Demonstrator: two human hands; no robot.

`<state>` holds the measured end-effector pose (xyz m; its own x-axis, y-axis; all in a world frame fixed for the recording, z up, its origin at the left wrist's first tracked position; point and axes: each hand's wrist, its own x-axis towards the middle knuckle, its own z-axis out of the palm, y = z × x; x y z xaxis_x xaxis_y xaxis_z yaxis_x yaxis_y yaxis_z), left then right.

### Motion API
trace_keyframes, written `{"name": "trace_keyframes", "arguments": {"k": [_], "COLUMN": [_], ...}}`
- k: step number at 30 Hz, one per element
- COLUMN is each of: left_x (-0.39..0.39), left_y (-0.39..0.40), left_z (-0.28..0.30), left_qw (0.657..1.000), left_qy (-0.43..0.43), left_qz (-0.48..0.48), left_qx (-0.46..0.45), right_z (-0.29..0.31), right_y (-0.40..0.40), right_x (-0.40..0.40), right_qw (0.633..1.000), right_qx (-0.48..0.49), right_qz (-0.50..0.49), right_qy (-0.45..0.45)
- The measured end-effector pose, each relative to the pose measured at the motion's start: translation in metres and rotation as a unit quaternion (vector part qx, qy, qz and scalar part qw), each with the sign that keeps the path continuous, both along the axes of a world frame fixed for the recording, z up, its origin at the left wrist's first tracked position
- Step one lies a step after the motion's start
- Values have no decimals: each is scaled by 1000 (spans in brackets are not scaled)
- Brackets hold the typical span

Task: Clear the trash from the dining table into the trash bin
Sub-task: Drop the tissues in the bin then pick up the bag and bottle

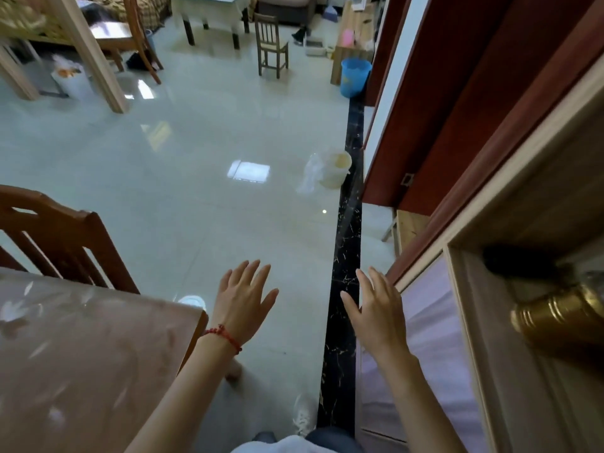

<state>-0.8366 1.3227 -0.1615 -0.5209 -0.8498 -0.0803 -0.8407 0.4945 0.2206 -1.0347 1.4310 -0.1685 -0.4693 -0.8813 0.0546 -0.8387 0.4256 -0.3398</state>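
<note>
Both hands, left (243, 300) and right (376, 313), were spread wide, empty. White bin (70, 78) held orange-and-white trash; blue bin's (354, 76) contents unclear.

Floor (202, 178) ahead was open between surface (81, 354) corner on left and cabinet (510, 223) on right. Chair (62, 237) blocked surface's far edge. Pale bin (335, 170) sat by black floor strip (346, 256), blue bucket (354, 76) farther along it.

Red bead bracelet (225, 336) on the left wrist; blue bucket (354, 76) far off; black gold-veined floor strip (346, 256); pale glossy floor tiles (196, 191); reddish-brown chair (65, 237).
</note>
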Motion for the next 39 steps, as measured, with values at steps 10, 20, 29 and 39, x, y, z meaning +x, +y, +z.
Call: {"name": "trace_keyframes", "arguments": {"k": [10,20,29,39], "left_x": [-46,-72,-65,-53], "left_y": [-99,-255,-400,-462], "left_z": [24,26,24,26], "left_qw": [999,997,993,957], "left_qy": [-13,-10,-2,29], "left_qz": [38,60,113,288], "left_qx": [-28,-42,-22,-26], "right_z": [32,29,35,36], "right_y": [-118,-283,-432,-569], "right_x": [-58,-92,-116,-111], "right_qw": [994,992,991,965], "right_qx": [-10,-29,-19,-1], "right_qz": [82,92,107,250], "right_qy": [73,77,78,82]}}
